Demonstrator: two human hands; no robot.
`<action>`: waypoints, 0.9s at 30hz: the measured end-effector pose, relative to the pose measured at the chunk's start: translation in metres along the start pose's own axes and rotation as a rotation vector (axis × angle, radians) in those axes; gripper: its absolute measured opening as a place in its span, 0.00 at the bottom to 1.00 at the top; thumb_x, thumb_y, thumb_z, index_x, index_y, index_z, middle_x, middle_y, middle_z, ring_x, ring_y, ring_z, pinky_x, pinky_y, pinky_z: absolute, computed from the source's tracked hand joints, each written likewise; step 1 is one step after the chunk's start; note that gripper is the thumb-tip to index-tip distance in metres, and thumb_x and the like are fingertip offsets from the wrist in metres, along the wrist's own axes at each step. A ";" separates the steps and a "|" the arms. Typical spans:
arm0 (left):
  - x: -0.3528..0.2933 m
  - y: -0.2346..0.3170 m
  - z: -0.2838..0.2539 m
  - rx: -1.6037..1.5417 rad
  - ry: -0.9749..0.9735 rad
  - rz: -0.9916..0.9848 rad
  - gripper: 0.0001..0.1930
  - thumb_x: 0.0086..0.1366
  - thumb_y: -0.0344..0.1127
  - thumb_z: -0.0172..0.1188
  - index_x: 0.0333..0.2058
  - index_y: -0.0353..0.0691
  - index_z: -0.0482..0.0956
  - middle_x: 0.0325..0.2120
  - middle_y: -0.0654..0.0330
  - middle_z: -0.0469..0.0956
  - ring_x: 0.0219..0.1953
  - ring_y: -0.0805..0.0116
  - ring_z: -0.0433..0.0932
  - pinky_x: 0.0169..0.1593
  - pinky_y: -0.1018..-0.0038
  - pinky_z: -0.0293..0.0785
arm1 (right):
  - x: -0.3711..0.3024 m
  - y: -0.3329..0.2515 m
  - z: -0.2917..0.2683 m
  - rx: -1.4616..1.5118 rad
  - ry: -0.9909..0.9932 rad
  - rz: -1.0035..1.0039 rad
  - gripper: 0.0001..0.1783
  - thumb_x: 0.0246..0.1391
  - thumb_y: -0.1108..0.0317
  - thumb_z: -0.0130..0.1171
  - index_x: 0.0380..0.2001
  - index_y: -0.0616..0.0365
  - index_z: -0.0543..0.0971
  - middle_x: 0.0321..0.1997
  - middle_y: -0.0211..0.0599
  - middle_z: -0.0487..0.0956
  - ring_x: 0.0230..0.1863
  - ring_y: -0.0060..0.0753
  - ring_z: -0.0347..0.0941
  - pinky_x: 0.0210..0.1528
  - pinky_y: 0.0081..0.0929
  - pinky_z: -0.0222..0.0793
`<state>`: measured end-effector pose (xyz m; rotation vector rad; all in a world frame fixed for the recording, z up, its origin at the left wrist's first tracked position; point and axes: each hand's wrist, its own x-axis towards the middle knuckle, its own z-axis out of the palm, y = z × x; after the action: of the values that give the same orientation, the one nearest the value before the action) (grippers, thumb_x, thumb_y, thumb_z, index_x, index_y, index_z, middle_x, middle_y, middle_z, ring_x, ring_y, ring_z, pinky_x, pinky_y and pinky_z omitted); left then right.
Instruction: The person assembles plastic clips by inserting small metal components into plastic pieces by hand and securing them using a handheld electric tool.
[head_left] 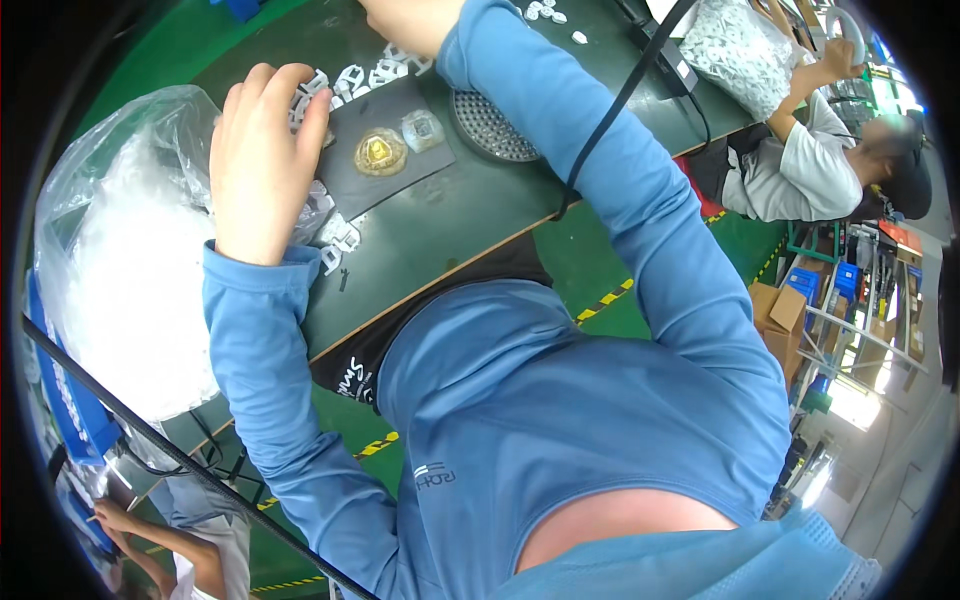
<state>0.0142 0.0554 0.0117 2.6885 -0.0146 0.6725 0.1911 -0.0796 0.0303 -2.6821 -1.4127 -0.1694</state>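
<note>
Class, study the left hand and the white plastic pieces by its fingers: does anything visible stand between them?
Nothing visible does. The left hand overlaps the edge of the white plastic pieces in view; whether it touches any is unclear. The yellow piece lies to the right, out of the way.

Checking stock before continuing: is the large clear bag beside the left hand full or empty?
Not empty: white contents bulge inside the clear bag. Its upper plastic is see-through; whether it's packed full, I cannot tell.
</note>
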 end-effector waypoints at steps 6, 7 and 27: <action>0.002 -0.002 0.002 0.011 -0.027 -0.005 0.12 0.66 0.38 0.64 0.43 0.39 0.82 0.39 0.56 0.79 0.44 0.52 0.77 0.48 0.59 0.75 | -0.010 0.020 -0.013 0.343 0.065 -0.247 0.16 0.58 0.71 0.56 0.49 0.61 0.80 0.47 0.53 0.80 0.48 0.59 0.79 0.52 0.46 0.75; -0.001 -0.003 0.001 0.027 -0.034 -0.015 0.12 0.66 0.38 0.64 0.43 0.39 0.82 0.39 0.56 0.79 0.44 0.52 0.77 0.48 0.59 0.75 | -0.010 0.020 -0.010 0.354 0.122 -0.235 0.15 0.58 0.71 0.55 0.48 0.61 0.81 0.45 0.52 0.81 0.48 0.59 0.79 0.52 0.46 0.75; -0.002 -0.004 -0.002 0.044 -0.062 -0.034 0.11 0.66 0.37 0.64 0.44 0.38 0.82 0.38 0.57 0.80 0.42 0.54 0.77 0.47 0.61 0.75 | -0.028 0.022 -0.029 0.395 0.184 -0.246 0.11 0.53 0.64 0.66 0.38 0.57 0.84 0.34 0.42 0.81 0.43 0.48 0.79 0.47 0.42 0.75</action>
<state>0.0114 0.0594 0.0113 2.7450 0.0298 0.5852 0.1917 -0.1188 0.0544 -2.1214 -1.5278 -0.1351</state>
